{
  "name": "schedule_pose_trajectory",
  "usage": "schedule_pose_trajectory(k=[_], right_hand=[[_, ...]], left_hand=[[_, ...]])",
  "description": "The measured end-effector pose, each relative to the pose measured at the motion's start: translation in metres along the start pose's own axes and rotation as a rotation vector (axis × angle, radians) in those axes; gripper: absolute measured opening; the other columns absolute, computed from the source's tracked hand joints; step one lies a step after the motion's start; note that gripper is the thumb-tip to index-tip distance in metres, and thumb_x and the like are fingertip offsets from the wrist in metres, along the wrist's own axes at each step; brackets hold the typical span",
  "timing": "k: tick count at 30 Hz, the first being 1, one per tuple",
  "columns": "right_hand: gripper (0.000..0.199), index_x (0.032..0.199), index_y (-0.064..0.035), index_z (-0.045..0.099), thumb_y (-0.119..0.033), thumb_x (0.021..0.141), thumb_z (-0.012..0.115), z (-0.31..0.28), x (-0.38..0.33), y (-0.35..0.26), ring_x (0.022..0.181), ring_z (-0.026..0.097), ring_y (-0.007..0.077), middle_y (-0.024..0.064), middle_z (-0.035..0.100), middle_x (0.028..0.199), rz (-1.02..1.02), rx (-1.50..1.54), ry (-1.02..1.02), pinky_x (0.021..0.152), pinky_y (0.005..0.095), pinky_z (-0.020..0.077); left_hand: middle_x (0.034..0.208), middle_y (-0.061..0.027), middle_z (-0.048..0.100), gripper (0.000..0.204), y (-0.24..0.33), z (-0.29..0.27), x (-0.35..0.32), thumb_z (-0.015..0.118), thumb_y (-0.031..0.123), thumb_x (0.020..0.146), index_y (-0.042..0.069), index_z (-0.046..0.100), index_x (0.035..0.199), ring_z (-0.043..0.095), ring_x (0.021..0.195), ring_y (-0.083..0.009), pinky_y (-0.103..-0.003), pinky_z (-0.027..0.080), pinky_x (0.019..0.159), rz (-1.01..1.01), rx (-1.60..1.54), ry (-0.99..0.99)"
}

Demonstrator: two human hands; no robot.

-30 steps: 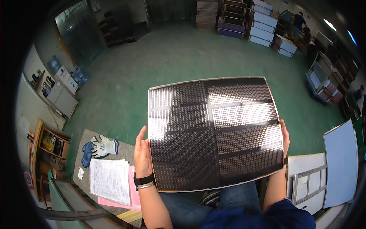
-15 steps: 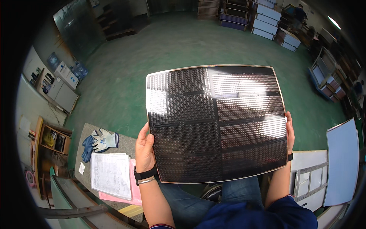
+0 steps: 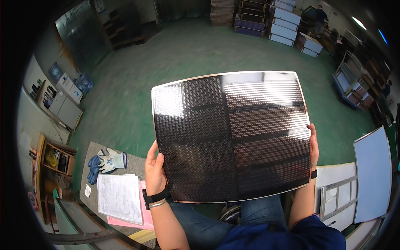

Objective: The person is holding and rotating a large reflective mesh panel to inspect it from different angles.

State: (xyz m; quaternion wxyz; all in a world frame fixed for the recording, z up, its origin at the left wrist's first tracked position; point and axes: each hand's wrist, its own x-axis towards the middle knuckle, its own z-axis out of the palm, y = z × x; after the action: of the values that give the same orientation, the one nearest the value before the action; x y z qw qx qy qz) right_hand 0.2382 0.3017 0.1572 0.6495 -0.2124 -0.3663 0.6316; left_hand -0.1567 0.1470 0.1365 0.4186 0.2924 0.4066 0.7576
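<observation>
Between both hands I hold a large dark circuit panel (image 3: 233, 146), rectangular, with rows of small repeated patterns in two columns and a thin pale edge. Bright reflections lie across its upper part. My left hand (image 3: 155, 168) is closed on the left edge, thumb on the front face. At the right edge my right hand (image 3: 313, 146) grips it, fingertips showing at the rim and the rest partly behind. The panel is held tilted above my lap, clear of the table.
To the left a grey table (image 3: 92, 160) bears work gloves (image 3: 109, 160), paper sheets (image 3: 118, 198) and a pink sheet (image 3: 127, 223). A metal frame (image 3: 339, 198) lies on a white board at right, beside a pale blue panel (image 3: 372, 175). Stacked boxes (image 3: 284, 25) and a trolley (image 3: 350, 83) stand farther off.
The panel has shifted slightly left and tilted a little, its left side lower, and the reflections on it have moved. Both hands keep their hold.
</observation>
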Motion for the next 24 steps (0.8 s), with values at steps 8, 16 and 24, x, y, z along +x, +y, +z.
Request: schedule_pose_trajectory(k=[8, 16, 24], right_hand=[[0.036, 0.125, -0.0047, 0.039, -0.024, 0.095, 0.042, 0.01, -0.004, -0.004, 0.097, 0.059, 0.0171, 0.0126, 0.058, 0.11, -0.034, -0.007, -0.032, 0.08, 0.0291, 0.053], [0.037, 0.123, -0.005, 0.041, -0.026, 0.093, 0.047, 0.012, -0.005, -0.008, 0.104, 0.055, 0.0168, 0.0119, 0.055, 0.116, -0.046, -0.033, -0.074, 0.089, 0.0294, 0.0474], [0.045, 0.13, -0.0024, 0.036, -0.021, 0.091, 0.051, 0.005, -0.001, -0.006, 0.105, 0.055, 0.0177, 0.0127, 0.054, 0.119, -0.042, -0.037, -0.101, 0.091, 0.0301, 0.0452]], left_hand=[[0.124, -0.0123, 0.053, 0.044, -0.002, -0.003, 0.002, 0.052, 0.007, 0.091, -0.001, 0.038, 0.132, 0.053, 0.109, -0.0178, -0.03, 0.043, 0.093, 0.036, 0.006, 0.036], [0.129, -0.0118, 0.048, 0.043, -0.004, -0.007, 0.004, 0.049, 0.009, 0.093, 0.0, 0.037, 0.133, 0.049, 0.115, -0.0188, -0.031, 0.041, 0.097, 0.054, 0.053, 0.02], [0.13, -0.0116, 0.047, 0.044, -0.003, -0.008, 0.004, 0.049, 0.01, 0.093, 0.0, 0.036, 0.134, 0.049, 0.115, -0.0187, -0.031, 0.041, 0.097, 0.066, 0.082, 0.082]])
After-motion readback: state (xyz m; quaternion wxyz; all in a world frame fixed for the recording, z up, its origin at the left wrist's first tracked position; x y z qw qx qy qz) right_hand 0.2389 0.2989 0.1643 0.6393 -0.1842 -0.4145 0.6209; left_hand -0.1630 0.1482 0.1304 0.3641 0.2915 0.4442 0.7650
